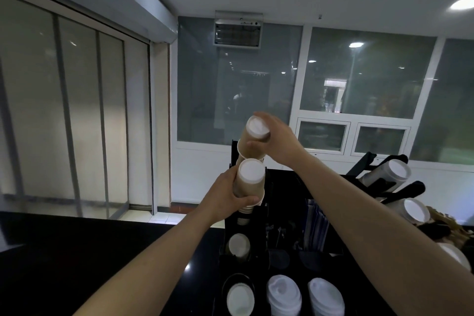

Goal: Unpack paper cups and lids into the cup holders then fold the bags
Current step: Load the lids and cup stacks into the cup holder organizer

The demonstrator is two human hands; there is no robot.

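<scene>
My left hand (227, 197) grips the top of a stack of brown paper cups (250, 182) that stands upside down in the black cup holder (256, 236), white bottoms up. Just above it my right hand (275, 136) holds a separate brown cup or short stack (252, 140), tilted, apart from the lower stack. Lower slots of the holder show another cup stack (239, 245) and one (239, 297) at the front. Two stacks of white lids (283, 295) (325, 297) sit in the front slots.
A second black rack at the right carries slanted cup stacks (396, 170) (415, 210) and another (455, 255). Brown paper packaging (446, 228) lies beside it. Everything stands on a black counter (89, 251). Windows and white walls rise behind.
</scene>
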